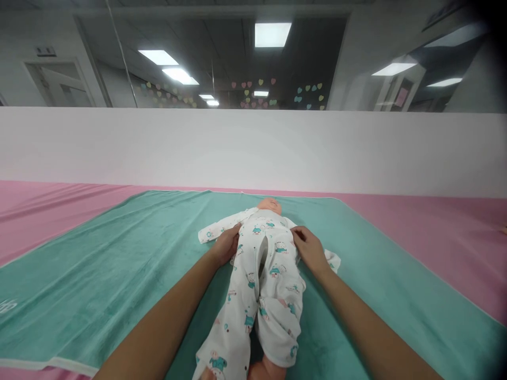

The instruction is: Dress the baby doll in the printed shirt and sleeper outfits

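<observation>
Fingers (pixel 303 233) at doll (pixel 273 282) — lengthwise, head (pixel 271 205) away

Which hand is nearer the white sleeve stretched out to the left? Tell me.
Left. The left hand is close beside the sleeve; the right hand is farther off, on the opposite side of the printed trousers.

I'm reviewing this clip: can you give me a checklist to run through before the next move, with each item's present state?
1. Doll lying on the teal blanket: ok.
2. Left hand and right hand on opposite sides of the trousers, near the waist: ok.
3. Firm grip in both hands: cannot tell; some fingers are hidden.
4. Trouser legs even: not ok; the one at picture right is bunched and ends higher.
5. Sleeve at picture left stretched outward: ok.
6. Sleeve at picture right straight: cannot tell; the right arm partly covers it.
</observation>
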Available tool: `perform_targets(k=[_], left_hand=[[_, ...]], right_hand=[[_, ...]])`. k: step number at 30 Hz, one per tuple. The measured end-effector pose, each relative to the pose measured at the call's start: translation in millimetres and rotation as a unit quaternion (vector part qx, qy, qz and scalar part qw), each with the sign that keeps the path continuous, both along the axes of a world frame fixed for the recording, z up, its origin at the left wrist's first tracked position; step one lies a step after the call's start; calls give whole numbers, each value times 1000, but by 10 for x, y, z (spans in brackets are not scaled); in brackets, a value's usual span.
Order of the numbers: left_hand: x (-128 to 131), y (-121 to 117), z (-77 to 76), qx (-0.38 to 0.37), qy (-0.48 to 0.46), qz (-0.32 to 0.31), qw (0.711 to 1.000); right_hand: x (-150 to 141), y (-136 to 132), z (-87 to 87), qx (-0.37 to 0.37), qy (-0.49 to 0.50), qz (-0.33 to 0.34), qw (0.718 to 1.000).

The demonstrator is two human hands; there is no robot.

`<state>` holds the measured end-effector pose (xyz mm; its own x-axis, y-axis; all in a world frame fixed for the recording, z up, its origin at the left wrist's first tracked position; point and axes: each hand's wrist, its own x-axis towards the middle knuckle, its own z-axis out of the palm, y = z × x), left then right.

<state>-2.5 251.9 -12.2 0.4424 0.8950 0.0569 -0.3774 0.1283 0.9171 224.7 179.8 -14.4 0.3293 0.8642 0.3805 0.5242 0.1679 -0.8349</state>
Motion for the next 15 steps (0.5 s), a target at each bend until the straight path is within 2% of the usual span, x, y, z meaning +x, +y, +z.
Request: perform_targets(k=[4,6,8,10,12,15], left_hand=[[-27,65,-76,26,9,-58,998],[-60,90,-110,25,11,-67,997],[-104,115,-134,11,9,-80,997],[-148,140,-149,-7,6,-101,995],[-185,159,-155,-17,7,-127,992],[-210,159,-151,-14,14,-145,989]], right_hand=[[-131,124,213,40,-51,3,998],[-210,248,325,29,-83,22,996],[-266,378,442,-9,-128,68,989],[-292,484,557,-64,-194,137,969],[-301,546,652,-104,-265,202,937],[-328,576,722,-82,-317,264,907]])
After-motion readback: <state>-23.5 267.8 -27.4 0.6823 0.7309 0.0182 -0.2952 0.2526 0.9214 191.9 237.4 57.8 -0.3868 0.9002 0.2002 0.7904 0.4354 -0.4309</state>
